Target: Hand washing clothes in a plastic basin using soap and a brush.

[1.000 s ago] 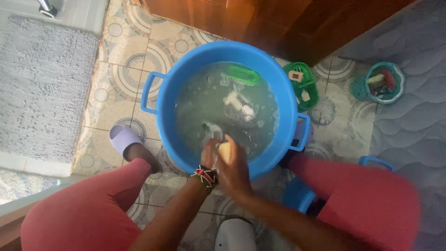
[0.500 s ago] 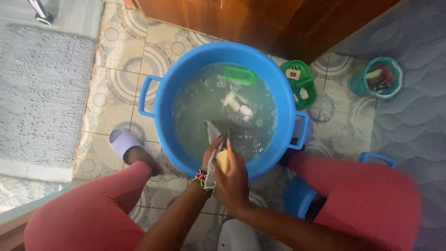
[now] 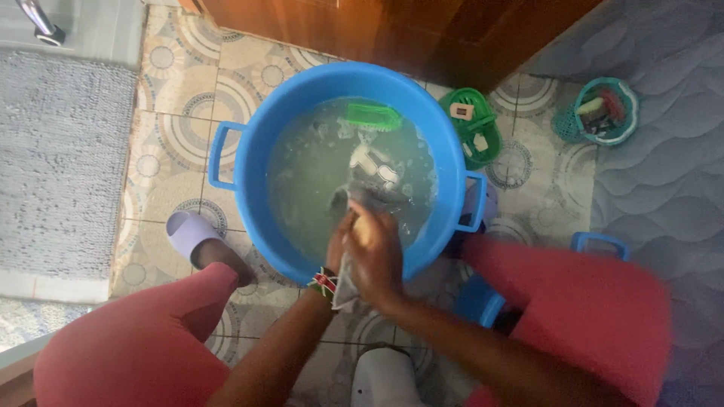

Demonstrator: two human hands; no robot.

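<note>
Fingers of the right hand [image 3: 375,252] are closing around a pale bar of soap [image 3: 360,234] and pressing it against a wet grey cloth [image 3: 348,277], which the left hand [image 3: 338,243] is gripping from beneath, over the near rim of a blue basin [image 3: 249,162]. One end of the cloth is trailing in the cloudy, soapy water; the other is hanging over the rim by a beaded bracelet [image 3: 323,283]. The wash looks only partly through: a white garment [image 3: 371,164] is soaking at the basin's centre and a green scrubbing brush [image 3: 373,116] is floating at 12 o'clock, both untouched. Room is tight. The person's knees in red are flanking the basin at 4 and 8 o'clock, a lilac slipper [image 3: 190,230] is sitting at 8, a green soap dish [image 3: 473,126] just beside the rim at 2, a teal basket [image 3: 603,113] farther out, and a wooden door at 12. The tiled floor [image 3: 181,83] is lying open toward 10 o'clock.
</note>
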